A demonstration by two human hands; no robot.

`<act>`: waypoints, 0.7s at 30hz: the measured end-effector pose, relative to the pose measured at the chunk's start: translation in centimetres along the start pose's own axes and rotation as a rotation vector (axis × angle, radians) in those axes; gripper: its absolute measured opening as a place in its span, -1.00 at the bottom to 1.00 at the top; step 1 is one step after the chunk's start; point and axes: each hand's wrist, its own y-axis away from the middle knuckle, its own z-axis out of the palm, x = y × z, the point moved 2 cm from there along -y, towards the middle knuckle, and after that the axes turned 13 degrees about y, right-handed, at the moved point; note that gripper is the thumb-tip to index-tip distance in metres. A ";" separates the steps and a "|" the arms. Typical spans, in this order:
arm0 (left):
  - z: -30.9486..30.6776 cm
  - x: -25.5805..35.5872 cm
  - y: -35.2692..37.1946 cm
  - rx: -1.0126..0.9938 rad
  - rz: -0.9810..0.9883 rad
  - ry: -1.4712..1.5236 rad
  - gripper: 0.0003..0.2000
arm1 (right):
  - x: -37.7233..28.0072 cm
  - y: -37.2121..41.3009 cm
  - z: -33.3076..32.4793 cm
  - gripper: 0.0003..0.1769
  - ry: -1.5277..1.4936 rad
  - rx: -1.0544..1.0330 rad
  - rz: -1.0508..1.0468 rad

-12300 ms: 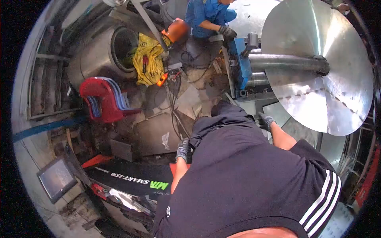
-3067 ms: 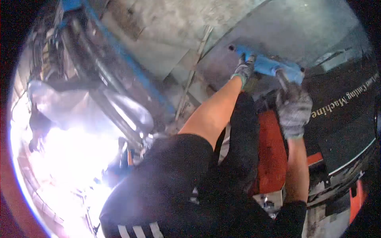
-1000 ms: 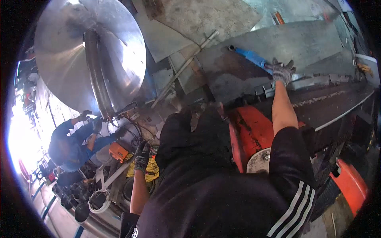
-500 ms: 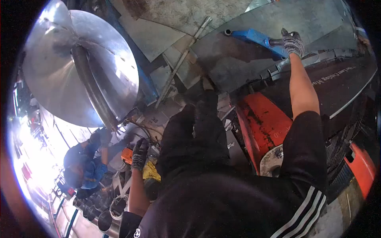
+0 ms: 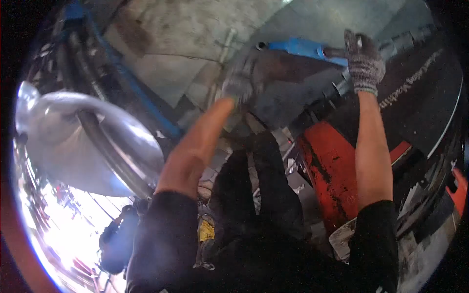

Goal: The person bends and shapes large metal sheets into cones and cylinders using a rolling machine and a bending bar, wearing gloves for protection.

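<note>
My right hand, in a grey knitted glove, is closed round the end of a dark bar on a blue metal bracket at the upper right. The bracket lies over dark sheet metal and has a round tube end at its left. My left hand, gloved too, is stretched forward over the sheets near the middle, left of the bracket. Motion smears its fingers, so I cannot make out their shape or anything in them.
A large shiny metal disc with a curved tube stands at the left. Below it is a person in blue. Red painted metal lies near my legs, and a blue beam runs at the upper left.
My left hand has moved from the lower left up and forward to the middle. The view has shifted, and the disc appears lower. My right hand remains at the blue bracket.
</note>
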 end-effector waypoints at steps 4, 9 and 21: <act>-2.9 4.6 -18.6 0.554 0.292 0.153 -0.04 | 2.0 -0.9 2.2 -0.54 0.263 0.389 -0.443; -7.7 8.1 -18.8 0.019 0.155 0.410 -0.08 | 0.8 -1.8 0.1 -0.57 -0.084 0.060 -0.195; 2.8 8.2 -21.1 0.169 0.138 0.472 -0.30 | -3.7 -5.7 -2.1 -0.52 -0.068 0.163 -0.512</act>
